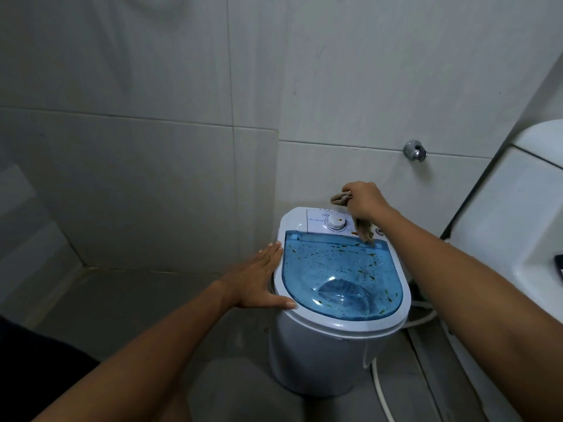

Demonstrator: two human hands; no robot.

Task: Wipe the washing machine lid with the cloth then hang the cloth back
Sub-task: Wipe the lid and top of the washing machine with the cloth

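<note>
Right hand is gripping the cloth in a closed grip above the control panel; one bunched end is poking out left of the fist, the other is hanging down and touching the back edge of the lid. Left hand is lying flat, fingers spread wide, holding nothing, resting on the left rim of the washing machine. Blue see-through lid is sitting shut, dotted with brown specks; drum contents unclear. Dial is sitting just left of the hanging cloth. Wall tap is sitting above it, white hose lying on the floor.
</note>
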